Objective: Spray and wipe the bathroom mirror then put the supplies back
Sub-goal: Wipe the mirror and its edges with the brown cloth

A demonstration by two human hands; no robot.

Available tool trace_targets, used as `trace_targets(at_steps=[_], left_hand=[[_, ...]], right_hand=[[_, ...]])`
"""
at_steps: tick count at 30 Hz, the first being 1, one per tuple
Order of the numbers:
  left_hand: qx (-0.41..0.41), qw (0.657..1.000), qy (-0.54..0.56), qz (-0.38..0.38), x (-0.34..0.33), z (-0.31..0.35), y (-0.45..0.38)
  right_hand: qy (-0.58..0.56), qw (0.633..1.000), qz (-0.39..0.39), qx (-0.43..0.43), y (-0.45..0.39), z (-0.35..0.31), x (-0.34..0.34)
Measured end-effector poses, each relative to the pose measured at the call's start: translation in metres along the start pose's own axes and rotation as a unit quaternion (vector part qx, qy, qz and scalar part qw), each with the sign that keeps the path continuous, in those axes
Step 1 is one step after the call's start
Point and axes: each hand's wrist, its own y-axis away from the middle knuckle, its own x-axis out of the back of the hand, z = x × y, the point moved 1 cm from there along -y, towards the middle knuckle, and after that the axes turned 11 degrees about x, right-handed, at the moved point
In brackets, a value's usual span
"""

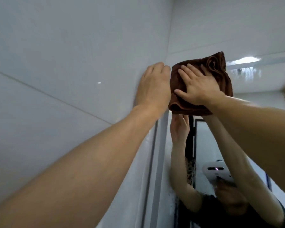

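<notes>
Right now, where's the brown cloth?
In the head view the brown cloth sits right of centre, pressed flat against the mirror near its top left corner by the right hand, with the left hand resting on the wall tile beside it.

no writing, label, brand, number or sign can be read anywhere here, not on the brown cloth [204,74], the mirror [253,99] or the wall tiles [64,55].
</notes>
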Motion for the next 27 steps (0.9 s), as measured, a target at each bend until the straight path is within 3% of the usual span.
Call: trace_targets(at_steps=[4,10,21,27], left_hand=[[0.049,0.989,0.12,0.068,-0.019,0.007,0.013],[0.088,0.984,0.128,0.087,-0.029,0.002,0.017],[0.134,0.976,0.171,-0.009,-0.01,-0.013,0.075],[0.161,0.976,0.142,-0.04,0.007,-0.013,0.112]], right_hand=[[-0.008,0.999,-0.013,0.036,-0.04,-0.014,0.003],[0.008,0.998,-0.026,0.055,-0.048,-0.025,0.002],[-0.045,0.998,0.0,0.04,0.025,-0.085,-0.015],[-0.092,0.995,-0.002,0.039,0.097,-0.14,-0.024]])
